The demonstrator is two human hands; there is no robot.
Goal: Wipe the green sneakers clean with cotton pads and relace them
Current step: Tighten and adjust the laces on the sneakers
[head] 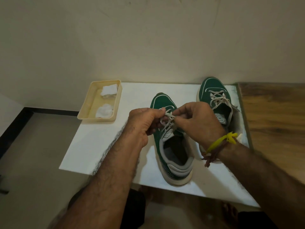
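Step in hand: lacing or tying the near sneaker (171, 156), which stands on the white counter (102, 146) with its toe pointing away from the person.
Left hand (145, 123): its fingers are curled and pinch a strand of the pale lace (167, 120) over the tongue.
Right hand (196, 119): its fingers are curled too, pinching the other part of the same lace; the two hands nearly meet above the eyelets.
Far sneaker (214, 96): it stands further back and to the right, near the counter's edge, its lace crossed through the eyelets with the ends lying loose, so it looks threaded but not tied.
Cotton pads (105, 103): two crumpled white pads lie in the beige tray (85, 111) at the counter's far left corner, well apart from both shoes and untouched by either hand.
Progress: wiping appears to be over, judging by the pads set aside and both uppers looking clean; the near shoe's lacing seems close to finished.
Left to do: likely the knot on this shoe and perhaps the tying of the far one.
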